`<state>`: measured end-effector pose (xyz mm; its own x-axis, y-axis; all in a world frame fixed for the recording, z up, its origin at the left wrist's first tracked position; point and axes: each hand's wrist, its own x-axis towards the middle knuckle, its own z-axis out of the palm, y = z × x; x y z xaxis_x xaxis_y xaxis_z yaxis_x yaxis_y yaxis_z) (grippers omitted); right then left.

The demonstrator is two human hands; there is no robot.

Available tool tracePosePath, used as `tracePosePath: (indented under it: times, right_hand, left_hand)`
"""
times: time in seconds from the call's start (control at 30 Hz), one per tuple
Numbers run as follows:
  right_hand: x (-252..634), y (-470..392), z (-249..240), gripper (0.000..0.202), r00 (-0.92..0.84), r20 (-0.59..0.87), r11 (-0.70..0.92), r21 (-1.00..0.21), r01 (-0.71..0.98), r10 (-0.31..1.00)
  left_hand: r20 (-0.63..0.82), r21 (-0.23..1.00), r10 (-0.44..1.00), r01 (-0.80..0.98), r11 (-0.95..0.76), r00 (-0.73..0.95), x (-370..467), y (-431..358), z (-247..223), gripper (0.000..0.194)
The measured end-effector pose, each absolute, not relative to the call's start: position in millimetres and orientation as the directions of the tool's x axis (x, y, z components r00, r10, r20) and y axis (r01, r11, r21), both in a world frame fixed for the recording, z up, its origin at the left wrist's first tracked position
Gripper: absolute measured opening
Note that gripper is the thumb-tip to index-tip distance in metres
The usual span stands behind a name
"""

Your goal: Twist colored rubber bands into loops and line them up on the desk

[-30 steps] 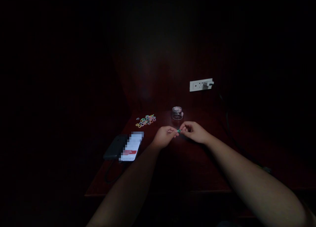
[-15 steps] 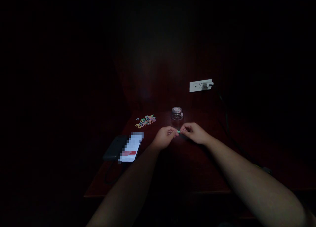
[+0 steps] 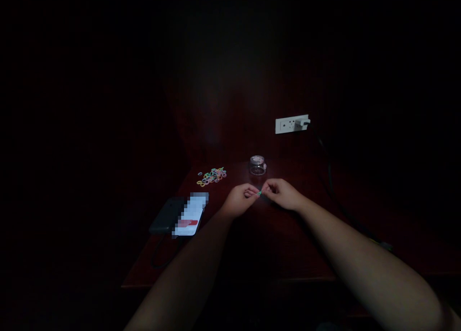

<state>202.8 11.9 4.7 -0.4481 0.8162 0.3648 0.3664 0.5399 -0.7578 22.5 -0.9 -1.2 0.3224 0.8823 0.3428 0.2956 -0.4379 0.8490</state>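
Observation:
A small green band (image 3: 259,193) is pinched between the fingertips of my left hand (image 3: 240,199) and my right hand (image 3: 283,194), just above the dark red table (image 3: 273,244). Both hands are closed, with their fingertips nearly meeting. Behind them stands a clear round jar (image 3: 257,165) with a pinkish top. To the left of the jar lies a loose pile of small coloured bands (image 3: 213,176), in green, yellow, pink and blue.
A lit phone (image 3: 190,216) lies left of my left forearm, beside a dark flat device (image 3: 167,216) with a cable. On the back wall, a white socket (image 3: 291,124) holds a plug. Its dark cable runs down the right side.
The green band between my fingertips looks thinner and more slanted than before. My hands stay almost in place, and the whole view has shifted very slightly.

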Motion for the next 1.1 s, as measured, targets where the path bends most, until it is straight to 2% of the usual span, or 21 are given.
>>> tracePosePath:
  times: [0.27,0.6,0.83,1.1]
  right_hand:
    - [201,11,5,0.01,-0.49,0.349,0.541,-0.772,0.333,0.799]
    - [198,0,16,0.011,-0.447,0.332,0.525,-0.734,0.431,0.831]
    - [197,4,11,0.019,-0.485,0.324,0.491,-0.828,0.27,0.812]
    - [197,7,6,0.02,-0.496,0.343,0.507,-0.827,0.243,0.798]
  left_hand:
    - [0.332,0.853,0.889,0.302,-0.426,0.315,23,-3,0,0.017]
    - [0.337,0.831,0.89,0.347,-0.434,0.308,23,-4,1,0.016]
    - [0.255,0.905,0.9,0.24,-0.351,0.355,25,-3,-3,0.019]
    - [0.264,0.921,0.888,0.176,-0.348,0.376,26,-5,0,0.019]
